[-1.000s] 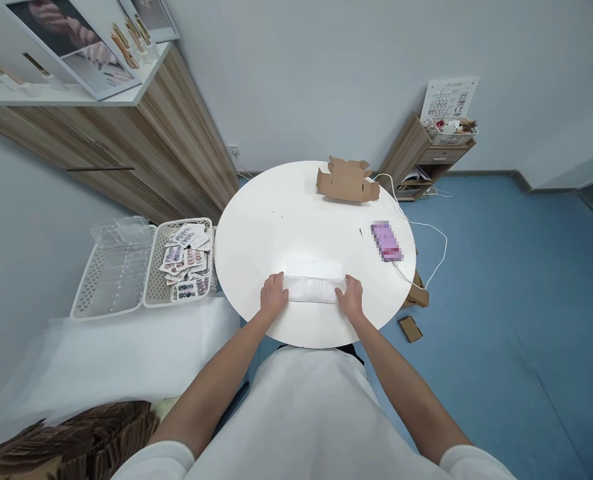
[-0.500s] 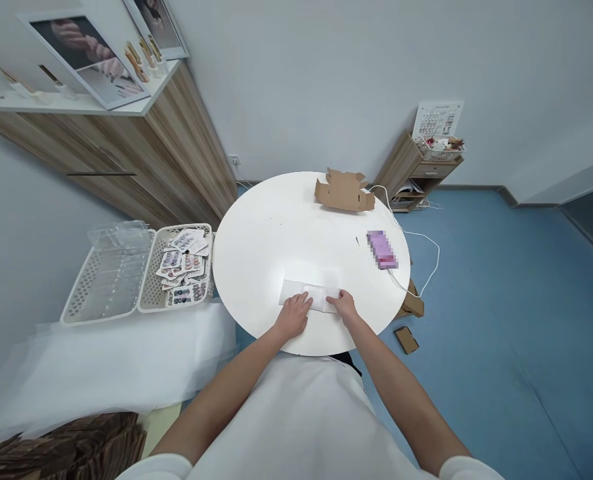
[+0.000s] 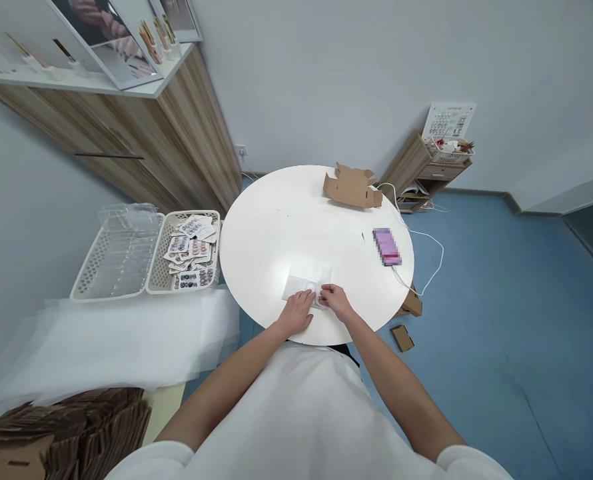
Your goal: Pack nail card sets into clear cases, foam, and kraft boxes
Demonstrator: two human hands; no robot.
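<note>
A white folded sheet (image 3: 306, 279) lies on the near part of the round white table (image 3: 286, 227). My left hand (image 3: 296, 312) rests flat on the sheet's near left part, fingers stretched out. My right hand (image 3: 334, 300) pinches the sheet's right end, which is folded over toward the middle. The two hands almost touch above the sheet.
A flat brown cardboard box (image 3: 352, 187) sits at the table's far edge, and a purple phone (image 3: 386, 245) with a white cable lies on the right. Two white baskets (image 3: 146, 257) stand to the left, one holding nail cards. Cardboard pieces (image 3: 401, 337) lie on the blue floor.
My hands were at the two ends of the long sheet. They have come together at its middle, the right hand bringing the right end over, so the sheet now looks shorter.
</note>
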